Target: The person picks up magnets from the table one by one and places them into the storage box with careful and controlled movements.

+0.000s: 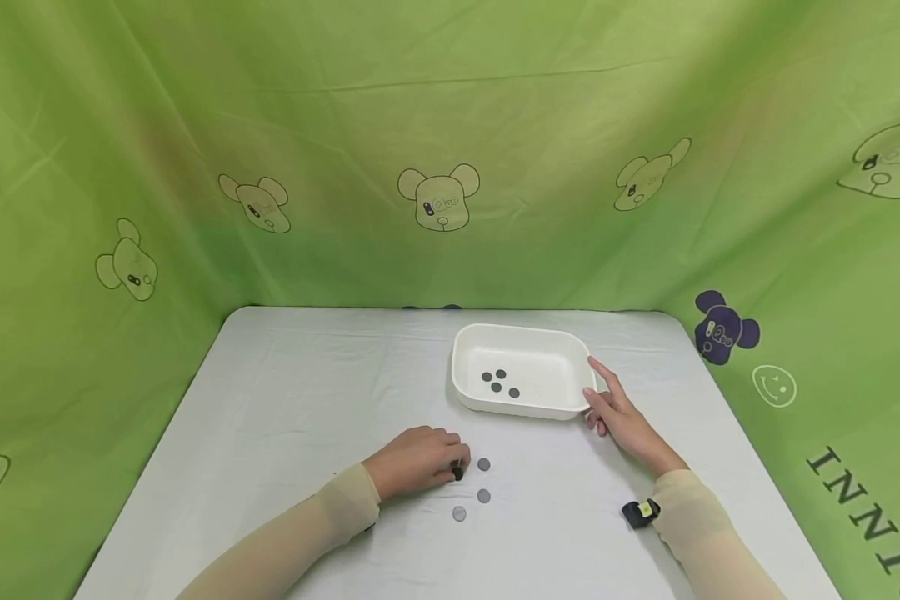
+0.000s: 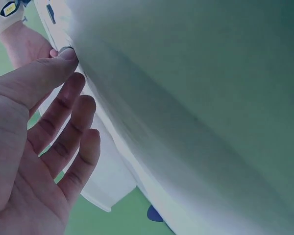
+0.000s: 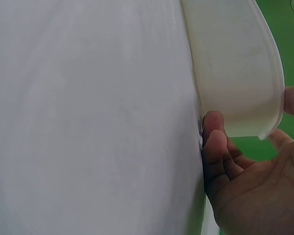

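Note:
My left hand is low over the table and pinches a dark round coin between thumb and forefinger. In the left wrist view, that coin's edge shows at the thumb tip, while the other fingers are loosely bent. Just right of this hand, three grey coins lie flat on the table. A white rectangular dish stands farther back, with several dark coins on the left part of its floor. At the dish's right end, my right hand grips the rim, thumb and forefinger spread along it.
A white cloth covers the table. Green printed curtains enclose its back and both sides. A black wrist camera sits on the right sleeve, close over the tabletop.

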A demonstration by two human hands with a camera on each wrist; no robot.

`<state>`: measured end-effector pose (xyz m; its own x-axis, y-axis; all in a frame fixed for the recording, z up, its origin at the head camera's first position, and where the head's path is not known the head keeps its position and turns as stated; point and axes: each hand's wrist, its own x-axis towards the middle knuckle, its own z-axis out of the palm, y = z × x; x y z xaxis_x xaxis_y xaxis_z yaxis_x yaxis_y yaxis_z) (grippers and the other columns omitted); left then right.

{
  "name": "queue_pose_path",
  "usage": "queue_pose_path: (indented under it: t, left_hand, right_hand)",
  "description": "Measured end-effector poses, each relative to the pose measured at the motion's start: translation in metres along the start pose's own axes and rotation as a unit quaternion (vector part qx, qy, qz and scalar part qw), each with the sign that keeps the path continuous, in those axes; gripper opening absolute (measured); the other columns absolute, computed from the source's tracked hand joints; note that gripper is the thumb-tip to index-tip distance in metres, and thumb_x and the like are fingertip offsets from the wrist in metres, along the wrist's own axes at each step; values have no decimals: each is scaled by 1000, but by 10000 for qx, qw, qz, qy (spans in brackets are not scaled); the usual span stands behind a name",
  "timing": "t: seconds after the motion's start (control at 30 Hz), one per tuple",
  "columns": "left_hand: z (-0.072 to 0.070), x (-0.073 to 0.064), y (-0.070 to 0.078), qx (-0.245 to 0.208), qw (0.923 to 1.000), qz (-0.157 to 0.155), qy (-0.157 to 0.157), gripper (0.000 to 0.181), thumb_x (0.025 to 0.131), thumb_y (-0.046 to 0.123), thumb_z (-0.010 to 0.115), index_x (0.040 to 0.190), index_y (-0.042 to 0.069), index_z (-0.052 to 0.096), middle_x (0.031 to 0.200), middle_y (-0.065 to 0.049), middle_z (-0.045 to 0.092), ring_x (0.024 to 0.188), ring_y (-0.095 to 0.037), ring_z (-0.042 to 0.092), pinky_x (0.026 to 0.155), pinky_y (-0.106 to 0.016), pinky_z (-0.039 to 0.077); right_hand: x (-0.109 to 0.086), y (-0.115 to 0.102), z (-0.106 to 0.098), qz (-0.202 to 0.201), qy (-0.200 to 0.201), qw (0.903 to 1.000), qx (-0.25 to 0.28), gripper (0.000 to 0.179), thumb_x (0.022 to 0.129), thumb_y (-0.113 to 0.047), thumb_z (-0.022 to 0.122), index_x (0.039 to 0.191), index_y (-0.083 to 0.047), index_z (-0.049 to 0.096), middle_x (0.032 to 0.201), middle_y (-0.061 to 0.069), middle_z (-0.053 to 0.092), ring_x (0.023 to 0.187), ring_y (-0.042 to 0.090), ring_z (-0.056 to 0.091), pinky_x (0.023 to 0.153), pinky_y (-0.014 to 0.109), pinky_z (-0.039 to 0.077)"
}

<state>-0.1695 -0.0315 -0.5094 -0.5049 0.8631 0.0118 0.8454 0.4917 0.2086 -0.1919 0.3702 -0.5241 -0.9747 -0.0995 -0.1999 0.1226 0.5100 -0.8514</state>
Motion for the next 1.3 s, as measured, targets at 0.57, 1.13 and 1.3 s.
queue_pose_path:
  t: [0.57,1.13,1.3]
  left_hand:
    - [6,0,-1,-154,9999,58,10,15,100,27,79,112,28,72,97,18,69,83,-2,57,79,-20,47]
    - [1,2,-8,-930,9952,-157,246,9,102,22,75,109,28,73,88,20,62,78,1,53,78,-19,46]
    - [-2,3,-11,-998,9937,-255,432,9,103,23,74,109,30,73,89,21,61,78,1,52,78,-19,46]
  right_hand:
    - [2,5,-1,-4,-19,10000,-63,71,118,-38,40,174,-24,-2,93,15,62,73,21,56,67,30,50]
    - [-2,-2,1,-20,48,10000,21,73,116,-44,44,174,-31,0,93,14,61,74,17,55,66,27,50]
    - [-1,0,2,-21,69,10000,-14,73,117,-44,44,174,-31,1,93,14,61,73,17,56,66,28,50]
